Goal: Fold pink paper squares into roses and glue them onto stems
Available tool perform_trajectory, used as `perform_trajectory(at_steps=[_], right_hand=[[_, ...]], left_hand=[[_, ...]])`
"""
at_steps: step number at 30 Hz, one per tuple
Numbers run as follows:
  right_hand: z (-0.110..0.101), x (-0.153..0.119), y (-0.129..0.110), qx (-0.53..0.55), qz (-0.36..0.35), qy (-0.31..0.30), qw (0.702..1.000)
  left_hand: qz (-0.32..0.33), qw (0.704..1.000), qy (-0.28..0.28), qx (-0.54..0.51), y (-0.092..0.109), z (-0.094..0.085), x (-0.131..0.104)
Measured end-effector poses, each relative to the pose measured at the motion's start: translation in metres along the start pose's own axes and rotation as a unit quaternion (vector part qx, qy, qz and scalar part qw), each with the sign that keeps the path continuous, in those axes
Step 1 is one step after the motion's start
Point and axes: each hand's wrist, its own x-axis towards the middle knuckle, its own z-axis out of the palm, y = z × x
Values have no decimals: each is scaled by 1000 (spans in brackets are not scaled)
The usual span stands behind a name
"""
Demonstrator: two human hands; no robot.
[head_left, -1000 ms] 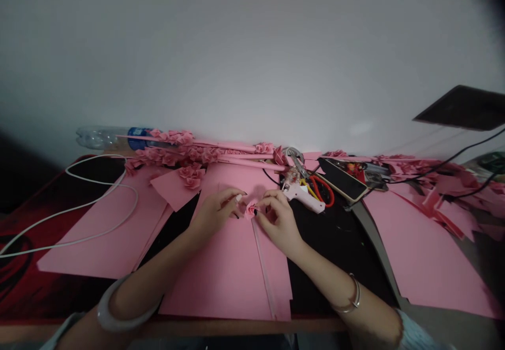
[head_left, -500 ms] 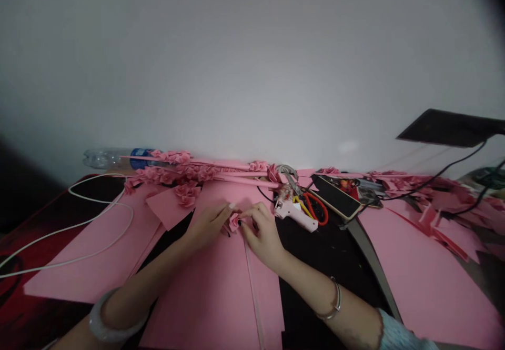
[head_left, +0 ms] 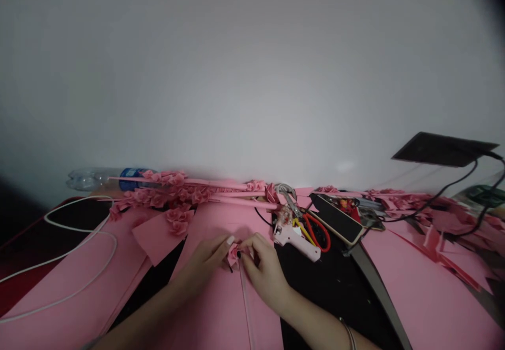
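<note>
A small pink paper flower point(head_left: 233, 254) is pinched between both hands, above a long pink sheet point(head_left: 213, 308) in the middle. My left hand point(head_left: 209, 258) closes on its left side, thumb on top. On its right side, my right hand point(head_left: 264, 268) grips a petal edge between thumb and bent forefinger. The remaining fingers of both hands are partly hidden. To the right of my right hand lies a pale pink glue gun point(head_left: 298, 242), beside pliers with red handles point(head_left: 321, 234).
Paper flowers point(head_left: 177, 221) and rolled pink stems line the wall. A clear bottle point(head_left: 92, 179) lies at the back left, with a white cable point(head_left: 79, 228) in front. A phone point(head_left: 339, 218), dark panel point(head_left: 442, 149) and pink sheets point(head_left: 426, 297) are at the right.
The view has tilted up, so the table and hands appear lower in it. Both hands still hold the flower, which has turned slightly between the fingers.
</note>
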Motion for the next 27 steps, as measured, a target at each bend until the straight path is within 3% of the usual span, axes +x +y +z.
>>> perform_trajectory(at_steps=[10,17,27], right_hand=[[0,-2,5,8,39,-4,999],[-2,-2,6,36,112,-42,992],[-3,-2,12,35,112,-79,990]], left_hand=[[-9,999,-42,-11,2,1,0],[-2,997,-74,-12,-3,3,0],[-10,997,-74,-24,-6,7,2]])
